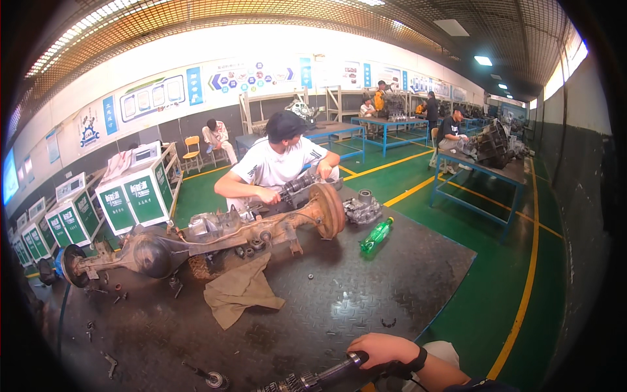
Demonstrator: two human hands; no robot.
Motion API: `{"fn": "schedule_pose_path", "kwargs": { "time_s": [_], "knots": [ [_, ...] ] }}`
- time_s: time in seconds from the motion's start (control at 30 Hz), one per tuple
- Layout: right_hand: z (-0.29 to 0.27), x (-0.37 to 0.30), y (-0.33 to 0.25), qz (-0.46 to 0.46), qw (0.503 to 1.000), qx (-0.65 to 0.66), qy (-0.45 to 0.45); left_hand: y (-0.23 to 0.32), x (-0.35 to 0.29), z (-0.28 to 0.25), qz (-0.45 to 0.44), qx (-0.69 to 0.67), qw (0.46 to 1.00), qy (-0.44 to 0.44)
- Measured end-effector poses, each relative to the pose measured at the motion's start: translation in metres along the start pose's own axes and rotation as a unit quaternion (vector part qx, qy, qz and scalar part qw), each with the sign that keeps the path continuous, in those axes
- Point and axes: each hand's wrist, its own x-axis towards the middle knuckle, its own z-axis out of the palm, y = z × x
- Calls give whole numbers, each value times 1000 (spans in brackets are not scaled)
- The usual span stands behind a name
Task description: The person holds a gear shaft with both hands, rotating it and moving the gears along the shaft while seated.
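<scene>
R hand [384, 349] is curled round the end of a steel gear shaft [313, 377], bottom centre of frame; L hand's out of view, grip unknown. Shaft's prob. heavy, stiff, maybe oily; best held by its smooth section.

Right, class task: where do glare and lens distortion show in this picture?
All in the head view: pale glare patches on the metal tabletop; upper back wall nearly washed out; ceiling lines bowed; black rim around the image; bright highlights along the shaft held by the right hand.
</scene>
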Motion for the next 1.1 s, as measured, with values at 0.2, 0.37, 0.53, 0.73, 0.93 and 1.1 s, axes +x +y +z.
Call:
{"fn": "schedule_pose_path", "kwargs": {
  "time_s": [0.2,0.37,0.53,0.73,0.93,1.1],
  "knots": [
    [7,8,-12,8,1000,4,-28,1,2,-1,13,5,1000,1],
    [13,16,-23,5,999,2,-40,3,2,-1,7,9,1000,4],
    [22,24,-30,-6,999,-4,-34,3,2,-1,4,13,1000,-3],
    [36,32,-32,-23,999,7,-20,5,2,-1,5,30,1000,-3],
    [51,34,-27,-35,999,14,-4,2,1,1,0,32,999,-4],
    [59,39,-30,-60,998,-8,22,0,0,3,14,30,999,7]
  ]
}}
